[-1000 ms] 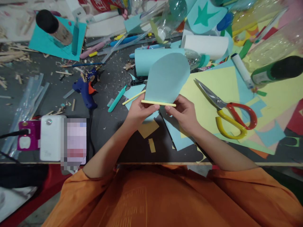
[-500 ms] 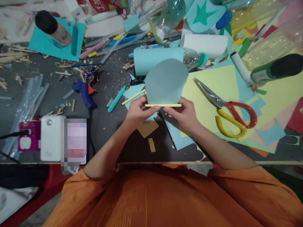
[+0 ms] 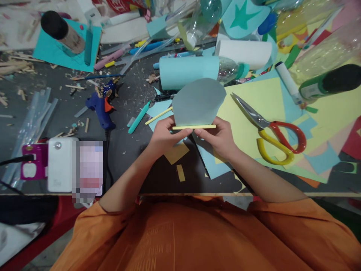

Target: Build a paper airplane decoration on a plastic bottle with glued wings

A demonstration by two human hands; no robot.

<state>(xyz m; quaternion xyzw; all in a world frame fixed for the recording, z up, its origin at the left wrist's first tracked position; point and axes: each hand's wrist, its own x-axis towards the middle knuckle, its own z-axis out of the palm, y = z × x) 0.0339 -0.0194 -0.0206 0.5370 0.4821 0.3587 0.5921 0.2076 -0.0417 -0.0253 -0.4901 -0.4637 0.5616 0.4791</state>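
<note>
Between my two hands is a blue-grey paper piece (image 3: pixel 199 102) with a rounded top, tilted up from the table. A thin yellow stick (image 3: pixel 194 127) runs along its lower edge. My left hand (image 3: pixel 165 134) grips the left end, thumb on the near side of the stick. My right hand (image 3: pixel 217 136) grips the right end the same way, the two thumbs almost meeting. The other fingers are partly hidden behind the paper. Just beyond it lies a bottle wrapped in light blue paper (image 3: pixel 187 71). Another yellow stick (image 3: pixel 158 116) rests left of the paper piece.
Scissors (image 3: pixel 265 126) with red and yellow handles lie on yellow paper (image 3: pixel 251 101) to my right. A blue glue gun (image 3: pixel 102 109) and a teal marker (image 3: pixel 139 117) are on the left. Near the front left edge sit a white power bank (image 3: pixel 61 165) and a phone (image 3: pixel 91 165).
The paper piece has tipped, so its rounded top sits lower in view. The stick has shifted very slightly toward me. Both hands keep their hold.
</note>
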